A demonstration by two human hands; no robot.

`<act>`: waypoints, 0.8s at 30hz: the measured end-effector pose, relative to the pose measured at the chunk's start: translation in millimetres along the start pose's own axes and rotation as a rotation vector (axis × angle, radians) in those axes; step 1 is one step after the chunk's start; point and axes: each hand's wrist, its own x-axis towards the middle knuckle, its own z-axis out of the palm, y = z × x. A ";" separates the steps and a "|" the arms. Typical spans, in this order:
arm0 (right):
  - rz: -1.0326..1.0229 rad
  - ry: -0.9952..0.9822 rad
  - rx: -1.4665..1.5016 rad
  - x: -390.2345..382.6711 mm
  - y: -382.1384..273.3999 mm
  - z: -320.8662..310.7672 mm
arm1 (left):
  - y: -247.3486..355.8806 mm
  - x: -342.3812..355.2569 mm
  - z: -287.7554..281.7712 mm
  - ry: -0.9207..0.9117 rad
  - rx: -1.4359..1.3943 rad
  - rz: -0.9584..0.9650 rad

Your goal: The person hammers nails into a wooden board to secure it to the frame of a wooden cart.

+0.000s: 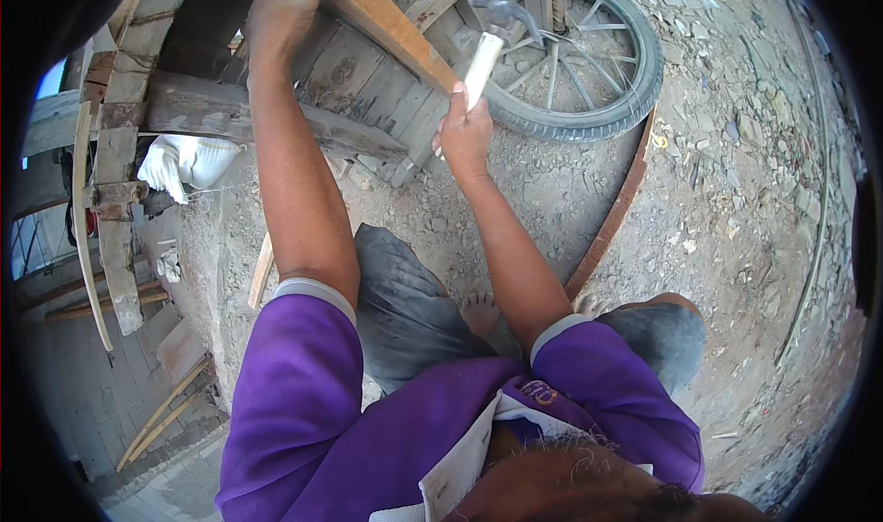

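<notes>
My right hand (464, 136) is wrapped round the pale handle of a claw hammer (484, 57). The hammer's metal head points up and away from me, close to a spoked wheel. To the left of it, an orange-brown wooden beam (395, 27) slants from the upper edge down toward my right hand. My left hand (285, 11) grips this beam near its upper part, thumb along it; some of its fingers are hidden or cut off by the picture's edge. Behind the beam are weathered grey boards (354, 71) of a wooden frame.
The wheel (635, 71) with its black tyre stands at the upper right. A rusty curved strip (614, 209) lies on the rubble-strewn ground (736, 246). A white sack (195, 160) hangs by the old timber posts (120, 191) at left. Loose sticks (166, 416) lie lower left.
</notes>
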 end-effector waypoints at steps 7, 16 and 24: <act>-0.071 0.113 0.295 -0.7 -67.9 -29.8 | -2.8 1.2 -12.0 -0.024 0.015 -0.069; 0.290 -0.121 0.017 -7.9 -13.8 -8.4 | -9.8 -0.9 -5.4 -0.015 -0.015 -0.006; 0.090 -0.031 -0.052 4.6 12.4 1.8 | -2.4 -1.6 1.3 -0.009 0.021 0.001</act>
